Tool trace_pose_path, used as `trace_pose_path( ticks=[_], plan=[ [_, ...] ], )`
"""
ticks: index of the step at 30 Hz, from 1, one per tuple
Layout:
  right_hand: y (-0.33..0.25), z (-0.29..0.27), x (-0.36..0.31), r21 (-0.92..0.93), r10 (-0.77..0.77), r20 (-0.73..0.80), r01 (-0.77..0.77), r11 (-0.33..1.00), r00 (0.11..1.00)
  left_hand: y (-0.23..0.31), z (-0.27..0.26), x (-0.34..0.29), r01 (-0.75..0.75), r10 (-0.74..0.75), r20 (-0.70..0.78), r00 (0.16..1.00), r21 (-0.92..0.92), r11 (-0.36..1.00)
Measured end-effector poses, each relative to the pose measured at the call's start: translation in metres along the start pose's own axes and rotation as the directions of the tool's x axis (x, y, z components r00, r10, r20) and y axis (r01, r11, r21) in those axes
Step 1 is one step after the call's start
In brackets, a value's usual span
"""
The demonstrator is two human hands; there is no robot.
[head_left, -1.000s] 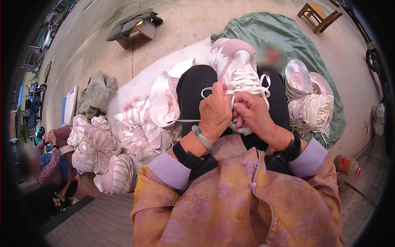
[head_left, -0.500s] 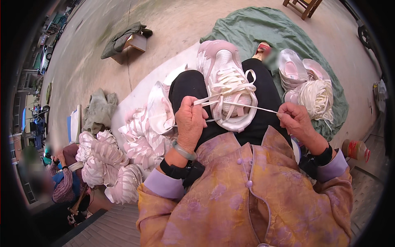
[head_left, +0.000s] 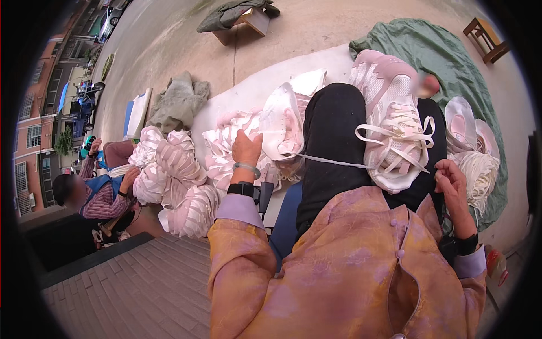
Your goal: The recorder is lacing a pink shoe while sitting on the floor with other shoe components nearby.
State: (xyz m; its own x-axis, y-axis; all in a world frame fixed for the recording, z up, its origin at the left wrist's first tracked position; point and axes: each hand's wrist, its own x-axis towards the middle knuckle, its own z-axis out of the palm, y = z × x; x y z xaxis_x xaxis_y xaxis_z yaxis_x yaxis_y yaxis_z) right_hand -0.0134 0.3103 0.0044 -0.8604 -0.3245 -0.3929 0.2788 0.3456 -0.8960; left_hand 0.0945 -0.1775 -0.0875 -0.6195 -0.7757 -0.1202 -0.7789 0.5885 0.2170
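A pink and white sneaker point(head_left: 389, 107) lies across my black-trousered lap, toe away from me. Its white laces point(head_left: 400, 131) are threaded through the upper, with a loop standing out on either side. One lace end point(head_left: 336, 162) stretches left in a nearly straight line toward my left hand point(head_left: 247, 150). That hand is closed, raised over a heap of pink and white shoe uppers point(head_left: 226, 141); its fingertips are partly hidden. My right hand point(head_left: 453, 183) hovers beside my right thigh, fingers loosely bent and apart, with no lace visible in it.
More shoes point(head_left: 460, 121) and a bundle of white laces point(head_left: 475, 175) rest on a green cloth point(head_left: 429, 42) at right. Bundled uppers point(head_left: 175, 164) stand at left near another person point(head_left: 99, 195). A draped box point(head_left: 254, 21) and wooden stool point(head_left: 484, 40) stand farther off.
My left hand has moved left, drawing the lace away from the shoe. My right hand no longer shows a lace. The whole view has shifted, with more of the left side visible.
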Motion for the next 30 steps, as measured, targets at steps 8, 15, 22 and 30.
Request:
trace_pose_path(
  ticks=[8, 15, 22, 30],
  plan=[
    [-0.01, 0.009, 0.011, -0.11, -0.044, 0.112, 0.056, 0.992, 0.993, -0.033, 0.055, -0.002, 0.652, -0.221, 0.629, 0.745, -0.618, 0.44],
    [-0.025, 0.04, 0.027, -0.413, -0.32, 0.096, 0.33, 0.849, 0.943, 0.015, -0.045, 0.022, 0.226, -0.088, 0.208, 0.974, -0.923, 0.311],
    [-0.04, 0.048, 0.058, -0.358, -0.397, 0.032, 0.382, 0.852, 0.917, 0.103, -0.133, 0.0, -0.25, 0.101, -0.234, 0.967, -0.949, 0.193],
    [-0.005, 0.032, 0.085, -0.106, -0.345, 0.088, 0.353, 0.929, 0.934, 0.099, -0.077, -0.026, -0.022, 0.08, 0.029, 0.996, -0.824, 0.566]
  ],
)
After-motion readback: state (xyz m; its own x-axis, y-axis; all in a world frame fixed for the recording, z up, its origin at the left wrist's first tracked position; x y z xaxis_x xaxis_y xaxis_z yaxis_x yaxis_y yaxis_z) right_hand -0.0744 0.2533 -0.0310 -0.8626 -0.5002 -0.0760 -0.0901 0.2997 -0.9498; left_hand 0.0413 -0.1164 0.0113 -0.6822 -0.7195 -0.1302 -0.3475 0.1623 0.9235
